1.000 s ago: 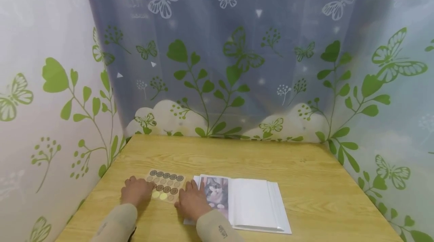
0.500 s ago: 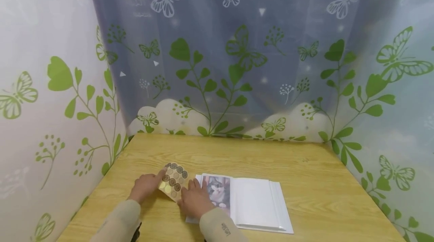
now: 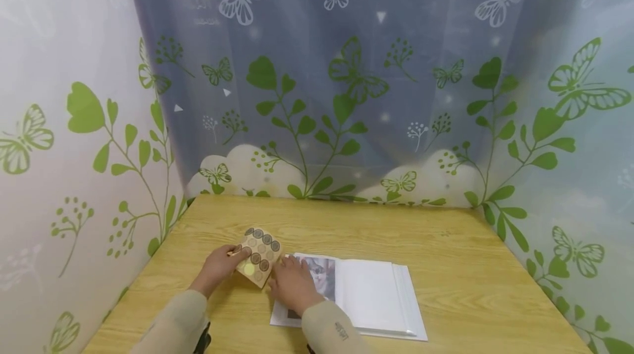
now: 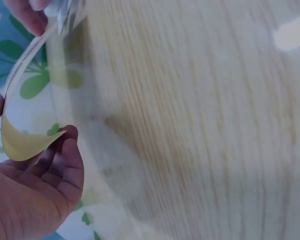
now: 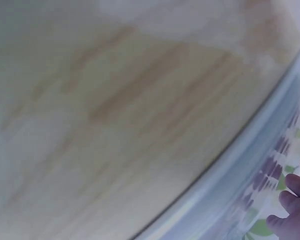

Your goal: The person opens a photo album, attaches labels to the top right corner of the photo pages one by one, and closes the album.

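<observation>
In the head view my left hand (image 3: 220, 267) pinches the left edge of a tan sticker sheet (image 3: 260, 248) with rows of round dark and pale stickers. Held tilted above the table, the sheet also shows in the left wrist view as a bent yellowish sheet (image 4: 27, 142) between thumb and fingers. My right hand (image 3: 293, 283) lies over the left page of an open photo album (image 3: 371, 293), its fingers loosely extended at the sheet's right edge. Whether they grip that edge is hard to see. A cat picture (image 3: 324, 274) on the album's left page is partly covered by this hand.
The wood-grain table (image 3: 470, 277) carries the album near its front middle. Patterned curtains with butterflies and leaves hang behind it, like the back curtain (image 3: 317, 95), and along both sides.
My left hand has taken hold of the sticker sheet's left side, lifting and tilting it up and to the right. My right hand has shifted slightly right, farther over the album's left page.
</observation>
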